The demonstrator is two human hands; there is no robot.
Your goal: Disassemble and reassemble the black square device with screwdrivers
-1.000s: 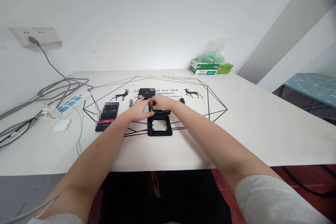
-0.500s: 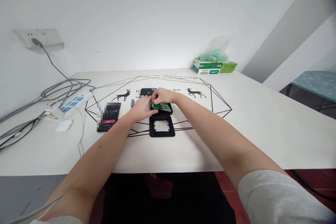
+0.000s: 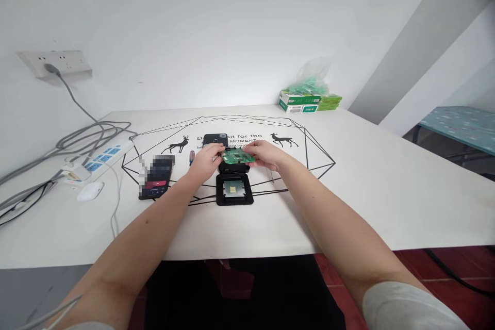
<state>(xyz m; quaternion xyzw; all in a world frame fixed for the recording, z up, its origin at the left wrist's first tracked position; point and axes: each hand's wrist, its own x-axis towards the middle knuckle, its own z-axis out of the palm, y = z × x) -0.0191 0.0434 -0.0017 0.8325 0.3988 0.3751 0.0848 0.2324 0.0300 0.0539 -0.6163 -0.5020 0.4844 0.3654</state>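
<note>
A green circuit board (image 3: 236,155) is between my two hands, raised over a black plastic casing (image 3: 233,168). My left hand (image 3: 208,160) grips the board's left edge, and my right hand (image 3: 265,154) has its right edge between thumb and fingers. Closer to me lies a square black cover (image 3: 234,202) with a silver metal plate (image 3: 233,188) and a small yellowish pad set in it. Behind my left hand is a flat black object (image 3: 214,138), partly hidden. The handle of a screwdriver (image 3: 192,157) shows to the left of that hand.
A phone (image 3: 157,178) with a lit screen lies left of my left forearm. Further left are a white earbud case (image 3: 90,191), a power strip (image 3: 104,157) and coiled grey cables (image 3: 88,134). Green-and-white boxes (image 3: 299,101) topped by a plastic bag stand at the back right.
The circuit board has come up out of the black casing and is held level above it. My right hand has moved from the board's far left corner to its right edge.
</note>
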